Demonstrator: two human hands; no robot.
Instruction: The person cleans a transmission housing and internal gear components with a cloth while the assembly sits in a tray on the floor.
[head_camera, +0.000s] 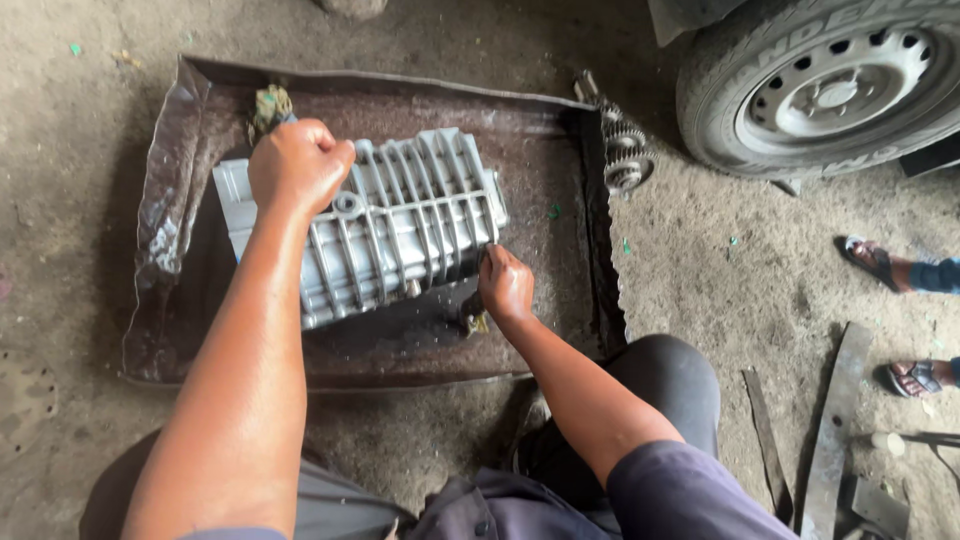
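While the left hand fisted a greenish rag atop the ribbed grey metal casing mid-frame, right hand pinched its lower edge, rusty tray beneath

Single head-worn view, steeply downward, close over tray on floor.

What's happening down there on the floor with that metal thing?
A person crouches over a ribbed grey metal casing that lies in a dented, oily metal tray on the dirt floor. The left hand is fisted on top of the casing; the right hand grips a small tool or brush at its lower edge. What it is cannot be told. A gear shaft lies beside the tray, near a car wheel. Someone's sandalled feet stand nearby.
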